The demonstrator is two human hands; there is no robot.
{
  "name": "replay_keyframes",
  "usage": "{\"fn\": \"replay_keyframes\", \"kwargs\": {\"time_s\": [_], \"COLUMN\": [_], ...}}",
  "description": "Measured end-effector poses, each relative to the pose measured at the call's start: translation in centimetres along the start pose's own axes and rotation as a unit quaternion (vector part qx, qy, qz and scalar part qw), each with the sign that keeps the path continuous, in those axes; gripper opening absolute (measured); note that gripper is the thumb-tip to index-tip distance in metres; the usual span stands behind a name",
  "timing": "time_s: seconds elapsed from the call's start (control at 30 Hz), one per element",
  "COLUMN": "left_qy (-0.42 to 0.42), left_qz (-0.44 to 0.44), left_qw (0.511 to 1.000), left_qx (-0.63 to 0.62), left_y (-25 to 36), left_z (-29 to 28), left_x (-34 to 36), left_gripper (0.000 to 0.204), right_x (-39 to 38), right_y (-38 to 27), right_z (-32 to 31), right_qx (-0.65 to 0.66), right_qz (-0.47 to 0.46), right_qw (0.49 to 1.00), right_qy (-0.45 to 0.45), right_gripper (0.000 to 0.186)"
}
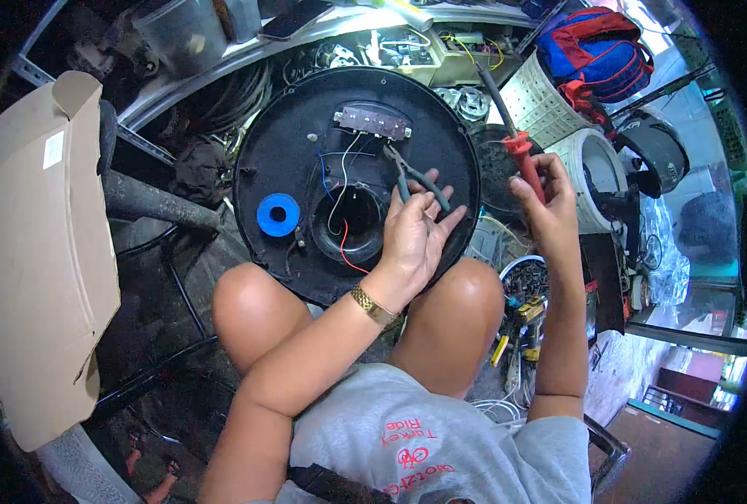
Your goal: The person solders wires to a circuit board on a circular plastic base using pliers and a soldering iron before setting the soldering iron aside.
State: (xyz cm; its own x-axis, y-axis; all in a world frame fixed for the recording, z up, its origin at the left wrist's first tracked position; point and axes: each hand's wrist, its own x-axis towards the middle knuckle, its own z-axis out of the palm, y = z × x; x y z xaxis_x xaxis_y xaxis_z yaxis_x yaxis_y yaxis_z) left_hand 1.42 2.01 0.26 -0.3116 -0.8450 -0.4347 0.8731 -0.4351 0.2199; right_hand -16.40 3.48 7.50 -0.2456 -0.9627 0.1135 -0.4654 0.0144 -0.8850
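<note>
My left hand holds green-handled pliers over a round black housing, their jaws just below a terminal strip. White, blue and red wires run loose around the housing's central opening. A blue ring-shaped spool sits on its left part. Right of the housing, my right hand grips a red-handled soldering iron upright, tip pointing up and away.
Cardboard stands at left beside a metal frame. A cluttered shelf runs behind. White baskets, a blue-red bag, a helmet and loose tools crowd the right. My knees flank the housing's near edge.
</note>
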Motion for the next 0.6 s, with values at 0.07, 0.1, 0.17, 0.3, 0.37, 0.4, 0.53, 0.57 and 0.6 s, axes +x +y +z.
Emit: {"fn": "replay_keyframes", "kwargs": {"time_s": [0.07, 0.1, 0.17, 0.3, 0.37, 0.4, 0.53, 0.57, 0.6], "left_qy": [-0.030, -0.028, -0.031, -0.039, -0.051, -0.051, -0.051, -0.050, -0.050], "left_qz": [0.006, 0.007, 0.013, 0.026, 0.031, 0.031, 0.031, 0.031, 0.031], "left_qw": [0.999, 0.999, 0.999, 0.997, 0.997, 0.997, 0.997, 0.997, 0.997], "left_qx": [0.014, 0.013, 0.029, 0.053, 0.058, 0.058, 0.054, 0.052, 0.052], "left_y": [0.0, 0.1, 0.0, -0.1, -0.2, -0.1, -0.3, -0.4, -0.4], "left_z": [0.0, 0.0, -0.1, -0.1, -0.2, -0.2, -0.4, -0.3, -0.2], "left_x": [0.1, 0.2, 0.4, 0.4, 0.6, 0.7, 0.9, 0.8, 0.7], "left_gripper": [0.018, 0.018, 0.017, 0.014, 0.013, 0.013, 0.012, 0.011, 0.011], "right_x": [-0.2, -0.2, -0.1, 0.1, 0.0, 0.0, 0.1, 0.1, 0.1], "right_y": [-0.6, -0.5, -0.1, 0.4, -0.2, -0.4, -0.7, -0.7, -0.9], "right_z": [0.1, 0.2, 0.2, 0.3, 0.4, 0.5, 0.3, 0.2, 0.1], "right_qx": [-0.008, -0.008, -0.026, -0.037, -0.045, -0.045, -0.018, -0.025, -0.024], "right_qz": [0.004, 0.004, -0.010, -0.056, -0.033, -0.033, -0.021, -0.031, -0.031], "right_qw": [1.000, 1.000, 1.000, 0.998, 0.998, 0.998, 1.000, 0.999, 0.999], "right_qy": [-0.001, -0.002, -0.001, -0.006, -0.009, -0.009, -0.015, -0.013, -0.013], "right_gripper": [0.031, 0.031, 0.030, 0.030, 0.030, 0.030, 0.029, 0.029, 0.029]}}
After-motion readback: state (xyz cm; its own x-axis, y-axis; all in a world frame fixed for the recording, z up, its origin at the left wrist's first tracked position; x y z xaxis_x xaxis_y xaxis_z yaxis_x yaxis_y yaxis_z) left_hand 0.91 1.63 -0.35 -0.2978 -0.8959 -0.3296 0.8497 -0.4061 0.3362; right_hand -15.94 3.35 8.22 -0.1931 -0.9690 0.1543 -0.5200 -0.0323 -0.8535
